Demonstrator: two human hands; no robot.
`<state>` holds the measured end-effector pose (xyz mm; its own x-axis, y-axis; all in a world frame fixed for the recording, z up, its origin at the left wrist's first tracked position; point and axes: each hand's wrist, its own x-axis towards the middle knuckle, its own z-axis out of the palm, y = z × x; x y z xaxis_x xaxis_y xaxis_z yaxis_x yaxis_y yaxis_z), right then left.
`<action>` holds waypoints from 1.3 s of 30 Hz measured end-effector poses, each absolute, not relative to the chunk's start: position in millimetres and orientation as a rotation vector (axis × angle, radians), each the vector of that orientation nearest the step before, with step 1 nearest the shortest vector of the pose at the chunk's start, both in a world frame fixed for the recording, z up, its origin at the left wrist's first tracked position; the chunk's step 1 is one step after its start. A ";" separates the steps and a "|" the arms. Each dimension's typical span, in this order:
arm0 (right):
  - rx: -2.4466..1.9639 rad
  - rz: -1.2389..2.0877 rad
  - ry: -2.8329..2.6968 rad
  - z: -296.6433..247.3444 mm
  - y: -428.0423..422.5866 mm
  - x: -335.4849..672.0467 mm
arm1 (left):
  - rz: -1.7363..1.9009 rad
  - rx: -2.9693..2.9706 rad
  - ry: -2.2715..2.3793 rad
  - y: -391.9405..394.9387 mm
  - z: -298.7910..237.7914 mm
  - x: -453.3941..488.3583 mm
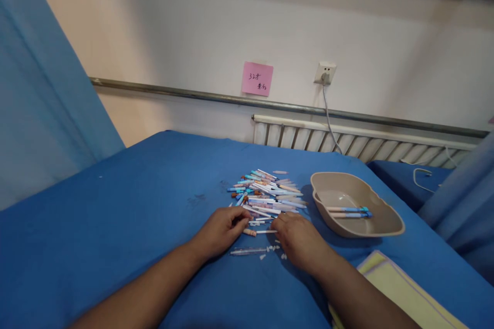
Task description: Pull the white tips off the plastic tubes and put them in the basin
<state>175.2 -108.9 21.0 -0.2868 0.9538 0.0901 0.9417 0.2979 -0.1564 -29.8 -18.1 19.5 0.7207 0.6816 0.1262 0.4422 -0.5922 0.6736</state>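
Observation:
A heap of pens and pen parts [266, 192] lies on the blue cloth [135, 215]. My left hand [219, 228] rests on the cloth at the heap's near edge, fingers curled toward a thin pen refill [260, 232]. My right hand [297, 239] lies palm down, its fingertips at the other end of that refill. A clear pen barrel [247, 252] and small white bits lie between my wrists. What either hand pinches is hidden by the fingers.
A beige oval tray [386, 223] at the right holds two blue pens [349, 211]. A yellow cloth [401, 288] lies at the lower right. Behind are a wall with a pink note [257, 79], a socket [324, 72] and a radiator [347, 138].

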 end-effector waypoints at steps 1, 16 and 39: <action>-1.756 0.115 -2.395 21.4 -109.2 174.9 | 0.504 2.318 0.831 -17.8 19.8 -30.2; -1.706 0.106 -2.493 24.1 -110.0 171.0 | 0.463 2.774 0.622 -26.5 26.2 -11.6; -1.258 0.737 -1.167 -2.1 -85.6 189.2 | 0.401 2.791 0.801 -32.7 22.9 0.0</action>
<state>189.2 -85.6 -2.1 0.2943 0.9214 0.2539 0.1662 0.2123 -0.9630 0.0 -32.7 22.9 0.8152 0.5432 0.2008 0.4862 -0.8303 0.2723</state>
